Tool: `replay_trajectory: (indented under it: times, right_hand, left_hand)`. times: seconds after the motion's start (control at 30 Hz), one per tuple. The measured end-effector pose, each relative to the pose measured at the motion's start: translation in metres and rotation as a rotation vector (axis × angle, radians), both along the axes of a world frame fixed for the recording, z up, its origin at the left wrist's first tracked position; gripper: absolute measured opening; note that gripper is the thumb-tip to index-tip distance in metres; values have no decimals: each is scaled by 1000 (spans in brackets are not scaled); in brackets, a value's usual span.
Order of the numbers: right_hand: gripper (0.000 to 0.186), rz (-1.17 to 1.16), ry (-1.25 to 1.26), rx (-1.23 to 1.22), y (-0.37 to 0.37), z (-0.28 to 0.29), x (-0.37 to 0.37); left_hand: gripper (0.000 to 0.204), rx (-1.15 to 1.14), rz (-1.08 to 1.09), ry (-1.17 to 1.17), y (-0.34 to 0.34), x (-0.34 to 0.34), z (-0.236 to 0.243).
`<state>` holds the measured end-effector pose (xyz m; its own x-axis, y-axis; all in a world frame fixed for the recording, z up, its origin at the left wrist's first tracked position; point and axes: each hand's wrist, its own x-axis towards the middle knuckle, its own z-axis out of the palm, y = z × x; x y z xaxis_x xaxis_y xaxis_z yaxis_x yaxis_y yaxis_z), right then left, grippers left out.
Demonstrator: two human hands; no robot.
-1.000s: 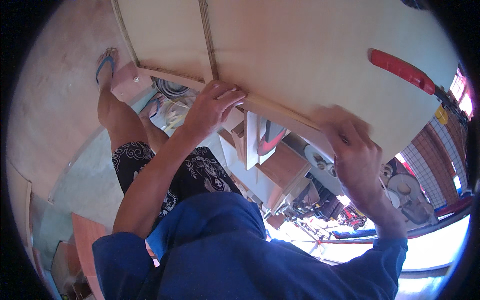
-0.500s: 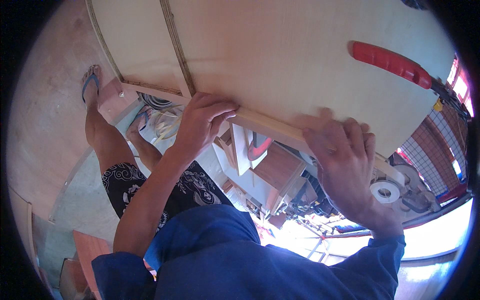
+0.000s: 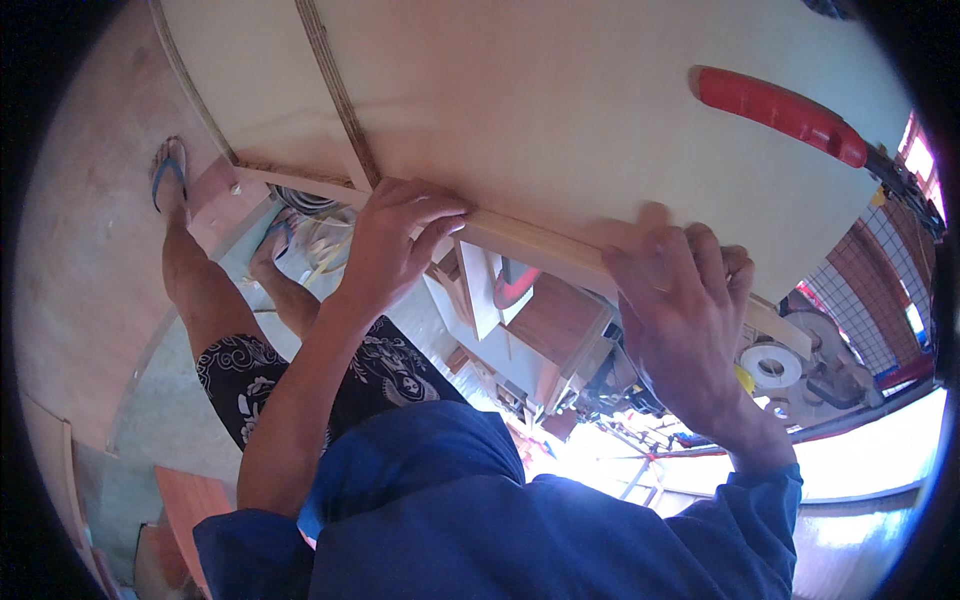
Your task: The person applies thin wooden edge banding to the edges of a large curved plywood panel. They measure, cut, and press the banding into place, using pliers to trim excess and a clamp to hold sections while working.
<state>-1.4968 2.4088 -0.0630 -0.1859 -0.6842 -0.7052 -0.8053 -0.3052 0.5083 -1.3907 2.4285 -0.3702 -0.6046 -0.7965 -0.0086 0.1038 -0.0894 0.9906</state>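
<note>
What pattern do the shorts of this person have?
The shorts are black with pale, swirling figures; this shows best in the head view.

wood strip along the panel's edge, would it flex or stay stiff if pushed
The wood strip probably stays fairly stiff: it looks nearly straight between the left hand and right hand. Being narrow, it is likely much lighter than the broad panel.

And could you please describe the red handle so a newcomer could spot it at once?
Find the big pale wooden panel across the view's top. Toward its right, above the right hand in the picture, a long red handle slants down rightward. Unlike the smaller curved red piece below the panel's edge, it joins a dark part at its right end.
</note>
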Motion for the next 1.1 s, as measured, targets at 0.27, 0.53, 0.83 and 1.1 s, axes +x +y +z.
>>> replay_trajectory:
  times: [0.27, 0.53, 0.83, 1.1]
  right_hand:
    - [43, 7, -7, 24, -5, -2, -2]
    - [40, 1, -21, 1, -6, -3, -1]
    - [39, 23, -54, 13, -10, -3, -4]
    - [30, 91, -95, -38, -12, -6, -6]
  left_hand:
    - [15, 127, 34, 22, 5, -17, 29]
    - [15, 118, 47, -4, -2, -16, 35]
    - [12, 76, -55, 58, -17, -16, 33]
    - [30, 33, -12, 273, -6, -25, 63]
